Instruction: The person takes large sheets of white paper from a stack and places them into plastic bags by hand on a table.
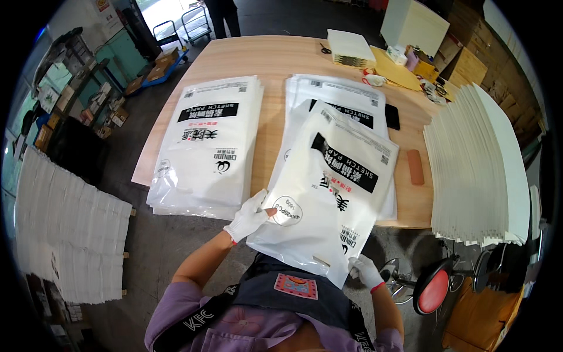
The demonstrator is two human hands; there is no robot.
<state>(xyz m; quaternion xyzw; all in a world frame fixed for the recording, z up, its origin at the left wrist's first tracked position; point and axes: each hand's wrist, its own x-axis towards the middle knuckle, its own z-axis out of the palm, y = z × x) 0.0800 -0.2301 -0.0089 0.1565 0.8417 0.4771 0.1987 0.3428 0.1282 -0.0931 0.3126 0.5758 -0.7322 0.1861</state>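
A clear plastic pack of white sketch paper lies tilted across the near edge of the table, its lower end overhanging toward my apron. My left hand, in a white glove with a bare thumb tip, is closed on the pack's left edge. At the lower right corner, my gloved right hand grips the plastic, its fingertips partly hidden. Beneath this pack is a stack of similar packs, mostly covered by it. Another stack of packs sits to the left on the wooden table.
Tall white paper stacks rise at the right, with more paper at the lower left. A reddish-brown block and a black flat object lie by the right-hand packs. Scissors are at the back; a red-seated stool stands below.
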